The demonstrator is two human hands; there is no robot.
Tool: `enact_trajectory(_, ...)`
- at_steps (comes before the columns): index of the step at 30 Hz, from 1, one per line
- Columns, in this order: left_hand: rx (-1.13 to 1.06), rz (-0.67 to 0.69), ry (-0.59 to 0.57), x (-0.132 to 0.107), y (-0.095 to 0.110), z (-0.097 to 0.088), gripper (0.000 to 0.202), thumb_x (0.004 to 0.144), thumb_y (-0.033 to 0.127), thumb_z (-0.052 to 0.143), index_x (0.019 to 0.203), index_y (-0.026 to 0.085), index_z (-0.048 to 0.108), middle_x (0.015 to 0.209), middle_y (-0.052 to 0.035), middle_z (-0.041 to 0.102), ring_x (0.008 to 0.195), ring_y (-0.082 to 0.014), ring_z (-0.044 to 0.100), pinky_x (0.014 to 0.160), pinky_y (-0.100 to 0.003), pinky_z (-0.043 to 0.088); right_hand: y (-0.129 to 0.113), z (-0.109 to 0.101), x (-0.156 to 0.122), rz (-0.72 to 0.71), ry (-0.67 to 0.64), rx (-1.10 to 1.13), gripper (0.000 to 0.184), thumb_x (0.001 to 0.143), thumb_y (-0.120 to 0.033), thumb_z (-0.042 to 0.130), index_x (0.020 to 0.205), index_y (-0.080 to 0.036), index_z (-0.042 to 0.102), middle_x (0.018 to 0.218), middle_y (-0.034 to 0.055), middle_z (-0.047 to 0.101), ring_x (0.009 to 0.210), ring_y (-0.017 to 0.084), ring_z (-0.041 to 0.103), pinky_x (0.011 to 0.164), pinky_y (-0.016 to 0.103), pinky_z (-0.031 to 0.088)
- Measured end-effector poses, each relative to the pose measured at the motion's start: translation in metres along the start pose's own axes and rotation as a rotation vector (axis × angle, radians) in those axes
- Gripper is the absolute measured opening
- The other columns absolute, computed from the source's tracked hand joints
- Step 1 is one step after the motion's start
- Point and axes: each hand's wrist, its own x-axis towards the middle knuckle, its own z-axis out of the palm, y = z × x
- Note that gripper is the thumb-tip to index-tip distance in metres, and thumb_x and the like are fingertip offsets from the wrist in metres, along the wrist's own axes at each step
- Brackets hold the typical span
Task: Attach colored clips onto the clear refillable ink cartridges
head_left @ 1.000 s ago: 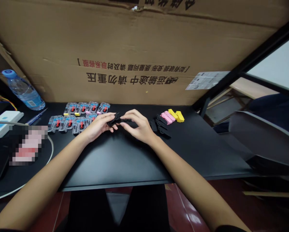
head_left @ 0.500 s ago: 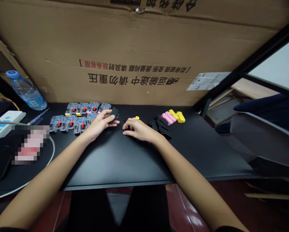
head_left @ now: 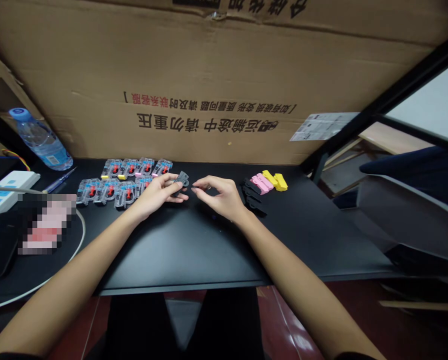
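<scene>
"What's in the left hand [head_left: 154,195]?"

"A dark piece [head_left: 183,179], gripped between thumb and fingers. It's held over the far half of the desk [head_left: 164,255], just right of the clear units [head_left: 123,196]."

"And the right hand [head_left: 221,197]?"

"Just right of that piece. Thumb and forefinger nearly meet; the gap is narrow, and I can't tell from here whether something tiny is pinched in it."

"How do those units lie?"

"Two rows on the left, with red and blue showing in them. The left hand partly covers the right end of the near row."

"What's beyond the right wrist?"

"Black pieces [head_left: 252,188] nearest it, then pink ones [head_left: 262,183], then yellow ones [head_left: 280,182] farther right."

"And over left?"

"A bottle [head_left: 42,140] against the cardboard [head_left: 209,65], with a pen [head_left: 59,181] just near of it."
</scene>
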Motion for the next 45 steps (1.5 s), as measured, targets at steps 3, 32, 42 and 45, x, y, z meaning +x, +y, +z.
enact_trajectory(3,0.026,-0.016,-0.044,0.000,-0.003,0.000,0.040,0.092,0.034,0.086,0.122,0.013,0.070,0.105,-0.0127,0.081,0.087,-0.0220,0.084,0.080,-0.031,0.070,0.001,0.001,-0.001,-0.068,0.024,-0.011,0.017,0.104,-0.032,0.068,0.106,-0.025,0.083,0.096,0.0073,0.083,0.081,0.021,0.076,0.078,0.037,0.064)
enact_trajectory(32,0.006,-0.040,-0.080,-0.001,-0.001,-0.001,0.037,0.091,0.039,0.087,0.113,0.012,0.074,0.108,-0.0154,0.083,0.092,-0.0244,0.085,0.079,-0.030,0.070,0.006,0.012,-0.001,-0.018,-0.004,0.088,0.023,0.102,-0.041,0.073,0.113,-0.024,0.084,0.098,0.0081,0.079,0.080,0.020,0.073,0.074,0.036,0.063)
enact_trajectory(42,-0.009,-0.039,-0.077,-0.001,-0.001,0.001,0.035,0.091,0.038,0.087,0.113,0.013,0.074,0.112,-0.0151,0.082,0.090,-0.0241,0.085,0.076,-0.028,0.069,0.007,0.015,-0.002,-0.033,0.013,0.058,0.021,0.103,-0.035,0.072,0.118,-0.022,0.081,0.098,0.0075,0.075,0.079,0.019,0.069,0.073,0.034,0.060)
enact_trajectory(45,-0.001,-0.044,-0.079,-0.001,-0.001,0.002,0.037,0.091,0.039,0.087,0.114,0.013,0.074,0.112,-0.0147,0.082,0.090,-0.0236,0.085,0.075,-0.027,0.069,0.009,0.016,-0.002,-0.041,-0.005,0.049,0.022,0.103,-0.035,0.072,0.119,-0.021,0.079,0.095,0.0066,0.073,0.078,0.018,0.066,0.072,0.034,0.059)
